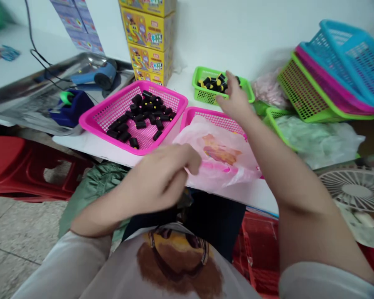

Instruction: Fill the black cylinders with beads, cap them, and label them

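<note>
My left hand (165, 176) hovers before the pink baskets with its fingers curled in. Whatever it may hold is hidden. Over the right end of a small green basket (205, 96) reaches my right hand (235, 97), thumb and fingers apart, holding nothing I can see. Several short black cylinders with yellow ends (216, 85) lie in that green basket. The left pink basket (90, 117) contains several black cylinders (140, 124) with small yellow spots. Between my arms, a translucent plastic bag (195, 135) lies over a second pink basket (202, 111); the orange contents are indistinct.
Stacked yellow boxes (148, 35) stand at the back. On the left are a metal tray (12, 93), a blue tape dispenser (71, 110) and a blue tool (93, 75). Tilted stacked baskets (336, 74), a bagged green basket (276, 124) and a fan (357, 191) occupy the right.
</note>
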A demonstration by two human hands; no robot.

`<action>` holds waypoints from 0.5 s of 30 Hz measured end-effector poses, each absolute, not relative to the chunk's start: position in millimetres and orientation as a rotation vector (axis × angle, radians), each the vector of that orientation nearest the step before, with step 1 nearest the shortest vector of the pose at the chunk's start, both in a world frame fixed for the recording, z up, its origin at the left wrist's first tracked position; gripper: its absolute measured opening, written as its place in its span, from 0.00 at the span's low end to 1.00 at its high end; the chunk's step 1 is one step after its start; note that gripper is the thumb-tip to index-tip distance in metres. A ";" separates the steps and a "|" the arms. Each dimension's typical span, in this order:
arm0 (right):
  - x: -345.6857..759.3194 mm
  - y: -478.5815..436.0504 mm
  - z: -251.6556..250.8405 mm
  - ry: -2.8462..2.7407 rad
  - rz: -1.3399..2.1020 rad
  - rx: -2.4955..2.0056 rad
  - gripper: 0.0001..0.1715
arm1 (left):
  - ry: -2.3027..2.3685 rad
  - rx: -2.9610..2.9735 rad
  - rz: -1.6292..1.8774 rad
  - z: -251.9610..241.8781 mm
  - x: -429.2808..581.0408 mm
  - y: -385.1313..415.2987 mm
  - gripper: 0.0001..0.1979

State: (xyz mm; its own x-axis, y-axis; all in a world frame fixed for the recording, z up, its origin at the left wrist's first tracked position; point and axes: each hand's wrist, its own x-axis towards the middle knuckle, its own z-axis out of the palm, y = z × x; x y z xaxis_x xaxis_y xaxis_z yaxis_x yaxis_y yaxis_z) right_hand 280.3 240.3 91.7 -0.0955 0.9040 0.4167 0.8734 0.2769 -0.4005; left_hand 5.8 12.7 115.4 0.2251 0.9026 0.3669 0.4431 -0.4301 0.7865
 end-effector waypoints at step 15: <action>305.0 49.1 92.5 -2.055 0.413 -1.273 0.14 | 1.847 2.024 -0.287 67.0 -63.7 214.9 0.19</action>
